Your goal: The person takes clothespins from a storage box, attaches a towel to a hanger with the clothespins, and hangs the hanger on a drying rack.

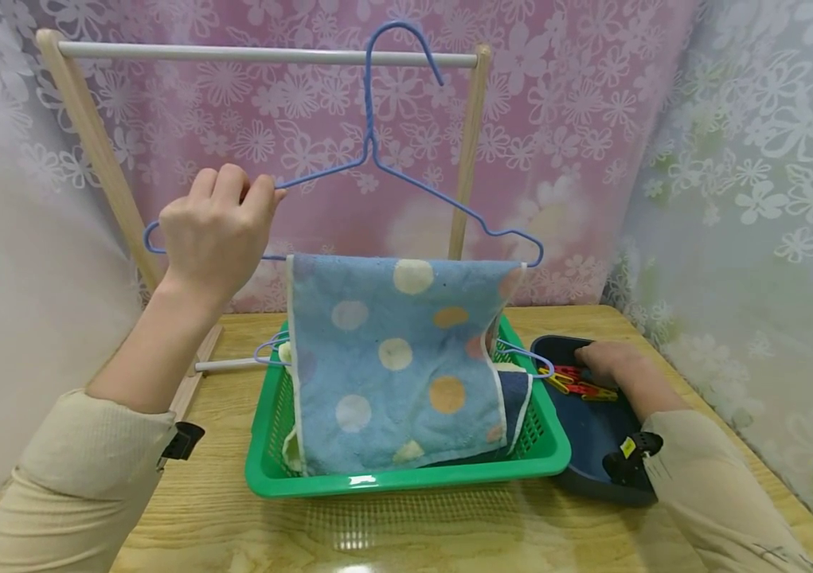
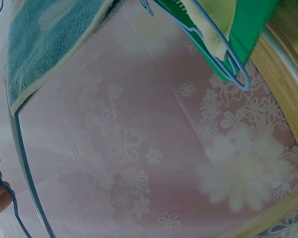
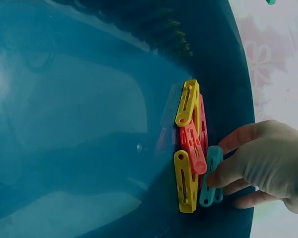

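Observation:
My left hand (image 1: pixel 213 227) grips the left shoulder of a blue wire hanger (image 1: pixel 370 119), held upright with its hook on top. Over the hanger's bottom bar hangs a light-blue towel (image 1: pixel 349 358) with white and orange dots. In the left wrist view, only fingertips (image 2: pixel 3 196) of that hand show at the left edge. My right hand (image 1: pixel 603 362) reaches into a dark blue bin (image 1: pixel 592 446). The right wrist view shows it pinching a teal clothespin (image 3: pixel 211 173) between thumb and fingers. Yellow clothespins (image 3: pixel 186 183) and red clothespins (image 3: pixel 193 148) lie right beside it.
Behind the towel stands a green basket (image 1: pixel 406 481) holding more cloth and blue hangers (image 1: pixel 531 362). A wooden rack (image 1: pixel 94 151) with a white top rod (image 1: pixel 234 52) rises at the back. Flowered curtains (image 1: pixel 564 119) enclose the wooden table (image 1: pixel 234 509).

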`<move>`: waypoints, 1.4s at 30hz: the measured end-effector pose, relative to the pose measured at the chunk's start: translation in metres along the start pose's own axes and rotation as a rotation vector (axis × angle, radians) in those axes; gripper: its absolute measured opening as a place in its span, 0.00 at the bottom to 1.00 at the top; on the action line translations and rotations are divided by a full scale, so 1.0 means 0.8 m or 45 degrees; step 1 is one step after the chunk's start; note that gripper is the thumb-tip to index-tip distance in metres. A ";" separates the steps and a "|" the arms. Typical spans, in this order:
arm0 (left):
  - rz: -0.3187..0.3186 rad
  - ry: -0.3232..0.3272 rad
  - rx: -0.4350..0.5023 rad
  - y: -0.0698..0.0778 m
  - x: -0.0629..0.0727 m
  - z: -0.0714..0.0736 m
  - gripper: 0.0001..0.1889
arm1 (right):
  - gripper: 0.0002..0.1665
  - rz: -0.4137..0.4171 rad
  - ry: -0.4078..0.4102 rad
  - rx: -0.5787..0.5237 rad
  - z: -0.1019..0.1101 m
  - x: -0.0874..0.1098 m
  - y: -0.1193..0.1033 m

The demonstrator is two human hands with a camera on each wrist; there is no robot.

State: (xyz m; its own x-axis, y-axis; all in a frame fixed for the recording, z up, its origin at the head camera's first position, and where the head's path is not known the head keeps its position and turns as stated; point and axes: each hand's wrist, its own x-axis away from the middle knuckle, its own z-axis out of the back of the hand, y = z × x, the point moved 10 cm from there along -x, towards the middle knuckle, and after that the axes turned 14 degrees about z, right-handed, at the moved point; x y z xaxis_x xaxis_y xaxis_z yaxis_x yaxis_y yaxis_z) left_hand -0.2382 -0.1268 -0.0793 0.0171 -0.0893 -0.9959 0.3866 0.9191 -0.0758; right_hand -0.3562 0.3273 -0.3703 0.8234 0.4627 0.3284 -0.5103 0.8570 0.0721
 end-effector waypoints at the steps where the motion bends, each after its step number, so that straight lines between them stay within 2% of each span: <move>1: -0.001 -0.005 0.000 0.000 0.000 0.000 0.18 | 0.06 0.013 0.010 0.010 0.001 -0.001 -0.001; 6: 0.000 -0.008 0.003 0.000 0.000 -0.001 0.18 | 0.10 0.047 0.060 0.066 0.009 -0.002 -0.006; 13: 0.013 0.010 0.009 -0.001 -0.001 -0.001 0.19 | 0.16 0.009 0.104 0.143 0.023 0.000 -0.010; 18: 0.015 0.017 0.007 -0.001 0.000 0.000 0.19 | 0.15 0.017 0.208 0.218 0.038 0.002 -0.015; 21: 0.018 0.019 0.005 0.000 0.000 0.000 0.19 | 0.15 0.011 0.274 0.217 0.046 0.004 -0.014; 30: 0.012 0.022 -0.001 0.001 -0.002 0.000 0.19 | 0.11 -0.116 0.322 0.237 0.064 0.008 -0.005; 33: 0.010 0.018 -0.003 0.002 -0.003 0.001 0.19 | 0.14 -0.143 0.369 0.261 0.073 0.014 -0.005; 36: 0.003 0.014 -0.008 0.003 -0.004 0.001 0.18 | 0.17 -0.126 0.448 0.316 0.086 0.021 -0.010; 42: 0.003 0.026 -0.013 0.004 -0.005 0.000 0.18 | 0.21 -0.016 0.572 0.495 0.109 0.033 -0.027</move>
State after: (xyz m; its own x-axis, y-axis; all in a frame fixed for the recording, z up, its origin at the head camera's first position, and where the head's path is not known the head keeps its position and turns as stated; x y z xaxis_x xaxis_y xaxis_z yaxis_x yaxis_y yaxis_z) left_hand -0.2371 -0.1238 -0.0755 -0.0010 -0.0795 -0.9968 0.3770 0.9232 -0.0741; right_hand -0.3454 0.3010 -0.2808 0.8108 0.5768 -0.0994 -0.4837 0.7560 0.4410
